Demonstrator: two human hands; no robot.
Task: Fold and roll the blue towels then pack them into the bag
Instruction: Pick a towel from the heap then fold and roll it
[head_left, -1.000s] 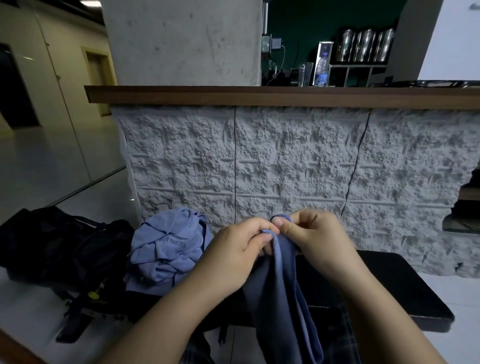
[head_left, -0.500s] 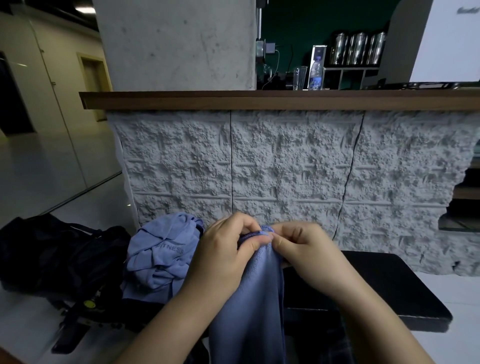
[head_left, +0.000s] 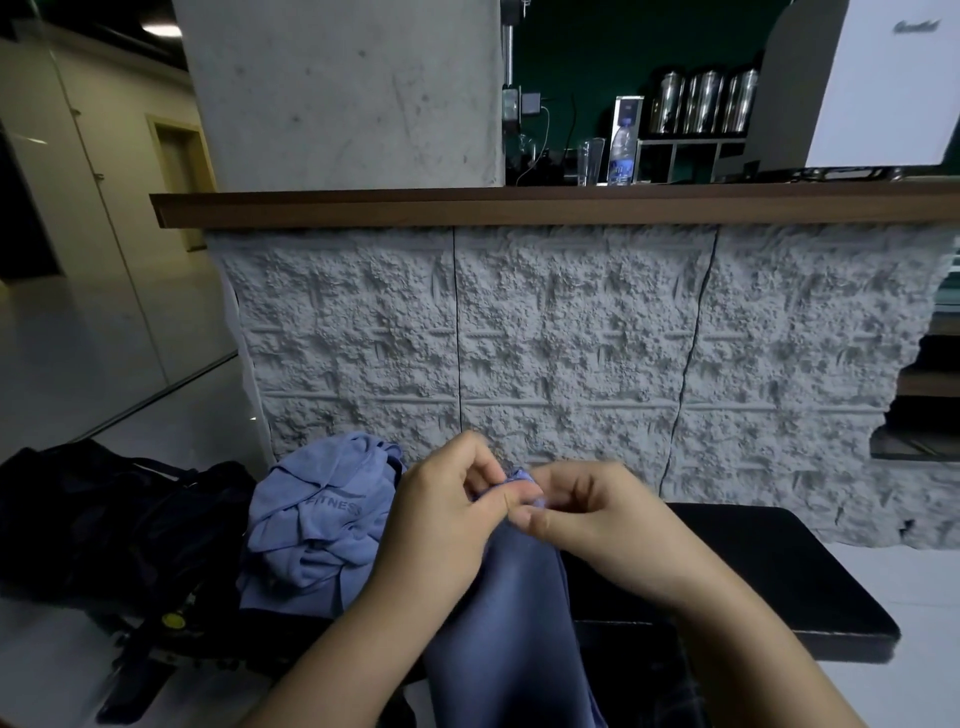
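A blue towel (head_left: 511, 623) hangs down in front of me, held up by its top edge. My left hand (head_left: 441, 525) and my right hand (head_left: 597, 525) both pinch that top edge, fingertips close together. A heap of crumpled blue towels (head_left: 319, 519) printed "FITNESS" lies on the left end of the black bench (head_left: 769, 571). The black bag (head_left: 104, 519) sits on the floor left of the heap. The lower end of the hanging towel runs out of view.
A rough grey stone-faced counter (head_left: 571, 338) with a wooden top (head_left: 519, 205) stands right behind the bench. A concrete pillar (head_left: 343, 93) rises at its left. A black strap with a yellow fitting (head_left: 171, 621) trails from the bag. Pale floor lies left and right.
The towel has spread from a narrow hanging strip into a wider panel. Both hands have dropped slightly and the fingertips have shifted along the top edge.
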